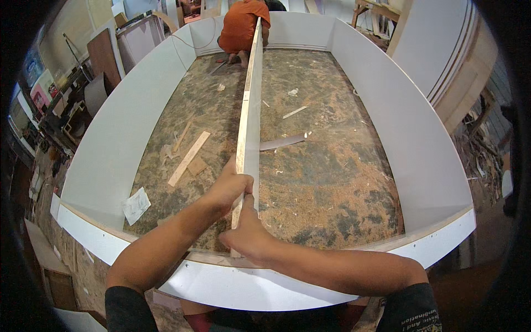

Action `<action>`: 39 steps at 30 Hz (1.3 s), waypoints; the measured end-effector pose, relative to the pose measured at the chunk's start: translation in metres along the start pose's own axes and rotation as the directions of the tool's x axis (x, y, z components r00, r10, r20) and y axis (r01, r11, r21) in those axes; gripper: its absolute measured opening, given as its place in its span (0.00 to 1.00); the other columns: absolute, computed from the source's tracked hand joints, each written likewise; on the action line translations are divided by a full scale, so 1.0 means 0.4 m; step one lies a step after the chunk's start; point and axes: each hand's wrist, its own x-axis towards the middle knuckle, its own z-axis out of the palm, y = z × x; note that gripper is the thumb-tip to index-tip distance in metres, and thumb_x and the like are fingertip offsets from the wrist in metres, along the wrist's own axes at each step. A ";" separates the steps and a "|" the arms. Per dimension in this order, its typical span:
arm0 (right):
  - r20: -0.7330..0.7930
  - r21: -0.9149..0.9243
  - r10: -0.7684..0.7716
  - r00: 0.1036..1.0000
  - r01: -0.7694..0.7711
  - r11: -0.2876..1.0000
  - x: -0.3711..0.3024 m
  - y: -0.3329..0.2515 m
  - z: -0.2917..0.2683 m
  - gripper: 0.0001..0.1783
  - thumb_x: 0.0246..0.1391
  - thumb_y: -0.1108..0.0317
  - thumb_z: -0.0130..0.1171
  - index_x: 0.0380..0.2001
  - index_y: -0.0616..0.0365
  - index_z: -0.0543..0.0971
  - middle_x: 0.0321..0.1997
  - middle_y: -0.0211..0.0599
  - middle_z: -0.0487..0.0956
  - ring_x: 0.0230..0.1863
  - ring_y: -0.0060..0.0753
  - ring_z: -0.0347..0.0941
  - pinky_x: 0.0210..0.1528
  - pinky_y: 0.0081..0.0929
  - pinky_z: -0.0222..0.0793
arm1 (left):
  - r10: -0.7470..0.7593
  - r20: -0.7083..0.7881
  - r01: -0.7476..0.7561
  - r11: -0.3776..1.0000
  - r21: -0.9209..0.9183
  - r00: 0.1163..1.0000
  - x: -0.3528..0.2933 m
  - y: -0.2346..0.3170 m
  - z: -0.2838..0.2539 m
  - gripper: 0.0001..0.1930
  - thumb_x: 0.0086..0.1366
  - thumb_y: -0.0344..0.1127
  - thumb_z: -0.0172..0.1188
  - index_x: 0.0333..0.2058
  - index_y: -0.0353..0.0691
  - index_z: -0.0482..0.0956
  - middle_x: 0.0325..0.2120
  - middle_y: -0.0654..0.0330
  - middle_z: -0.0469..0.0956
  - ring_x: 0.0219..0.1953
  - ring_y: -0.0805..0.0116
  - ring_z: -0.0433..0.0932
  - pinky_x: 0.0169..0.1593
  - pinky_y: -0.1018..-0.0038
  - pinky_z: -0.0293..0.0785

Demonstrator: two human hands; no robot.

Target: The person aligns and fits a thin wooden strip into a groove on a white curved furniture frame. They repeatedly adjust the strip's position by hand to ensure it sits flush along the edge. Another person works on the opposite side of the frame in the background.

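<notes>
A long white board (253, 122) stands on edge, running from me to the far end of a large white panel frame (232, 290). My left hand (231, 185) is closed round the board's near part, with the fingers over its top edge. Just nearer to me, my right hand (250, 235) grips the board's near end, low by the near wall of the frame; some of its fingers are hidden behind the board. Beyond, a person in an orange shirt (241, 25) crouches inside the frame at the board's far end.
Tall white walls stand at the left (124, 110) and right (398, 105). On the dusty floor lie a wood strip (189, 159), a white plastic bag (136, 206), a curved grey strip (283, 142) and scraps. Planks and clutter line the room's sides.
</notes>
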 end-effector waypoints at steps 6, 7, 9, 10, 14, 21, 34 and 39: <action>-0.046 -0.005 0.014 0.999 -0.014 1.000 0.004 0.006 0.004 0.71 0.44 0.72 0.72 0.79 0.62 0.31 0.72 0.68 0.58 0.74 0.71 0.58 0.78 0.55 0.57 | -0.020 0.045 0.019 1.000 0.015 0.999 0.005 0.005 -0.004 0.42 0.50 0.17 0.50 0.69 0.36 0.63 0.46 0.54 0.73 0.45 0.64 0.74 0.42 0.71 0.77; -0.044 -0.011 0.011 0.999 -0.012 1.000 0.005 0.008 0.004 0.71 0.44 0.72 0.72 0.79 0.62 0.31 0.72 0.67 0.58 0.74 0.71 0.58 0.78 0.55 0.56 | -0.015 0.037 0.015 1.000 0.008 0.999 0.006 0.004 -0.003 0.42 0.50 0.17 0.50 0.68 0.36 0.63 0.46 0.54 0.73 0.46 0.64 0.74 0.42 0.71 0.77; -0.045 -0.012 0.008 0.999 -0.008 1.000 0.005 0.009 0.006 0.71 0.44 0.72 0.72 0.79 0.62 0.32 0.72 0.67 0.58 0.74 0.71 0.57 0.79 0.55 0.56 | -0.003 0.017 0.003 1.000 -0.006 1.000 0.005 0.000 -0.001 0.41 0.50 0.17 0.51 0.68 0.36 0.63 0.46 0.53 0.73 0.46 0.64 0.74 0.42 0.72 0.77; -0.050 -0.008 0.006 0.999 -0.007 1.000 0.004 0.008 0.007 0.71 0.43 0.72 0.72 0.79 0.63 0.32 0.72 0.67 0.58 0.74 0.71 0.58 0.79 0.55 0.56 | -0.003 0.011 0.003 1.000 0.001 1.000 0.004 -0.003 -0.001 0.41 0.50 0.17 0.51 0.68 0.36 0.63 0.46 0.54 0.73 0.46 0.64 0.74 0.42 0.72 0.77; -0.065 -0.001 -0.020 0.998 0.020 1.000 -0.002 -0.006 0.005 0.71 0.43 0.72 0.72 0.79 0.63 0.32 0.72 0.67 0.59 0.74 0.72 0.58 0.78 0.55 0.58 | 0.019 0.020 -0.020 0.999 0.026 1.000 0.012 -0.012 -0.007 0.41 0.50 0.18 0.52 0.69 0.36 0.63 0.46 0.54 0.73 0.46 0.64 0.74 0.43 0.71 0.76; 0.012 -0.064 0.038 0.999 -0.038 0.997 -0.018 -0.030 -0.009 0.71 0.48 0.77 0.66 0.76 0.71 0.20 0.75 0.72 0.57 0.76 0.60 0.60 0.75 0.39 0.63 | 0.014 0.027 -0.015 1.000 0.021 1.000 0.023 -0.027 -0.016 0.42 0.50 0.19 0.53 0.69 0.35 0.62 0.46 0.54 0.72 0.45 0.63 0.73 0.43 0.70 0.75; 0.020 -0.044 -0.001 1.000 0.002 0.999 -0.012 -0.018 -0.008 0.69 0.52 0.79 0.63 0.76 0.70 0.19 0.74 0.68 0.58 0.70 0.54 0.68 0.67 0.35 0.71 | 0.029 0.044 -0.032 0.998 0.057 0.999 0.032 -0.031 -0.019 0.44 0.49 0.19 0.52 0.70 0.35 0.60 0.47 0.53 0.70 0.46 0.62 0.71 0.47 0.66 0.74; 0.054 0.012 0.039 0.998 -0.040 0.999 -0.004 -0.003 -0.007 0.70 0.52 0.80 0.64 0.76 0.68 0.18 0.74 0.66 0.60 0.67 0.50 0.70 0.61 0.33 0.75 | 0.051 0.024 -0.052 0.997 0.052 0.998 0.036 -0.044 -0.017 0.44 0.49 0.19 0.52 0.70 0.34 0.59 0.47 0.53 0.70 0.47 0.61 0.70 0.49 0.65 0.74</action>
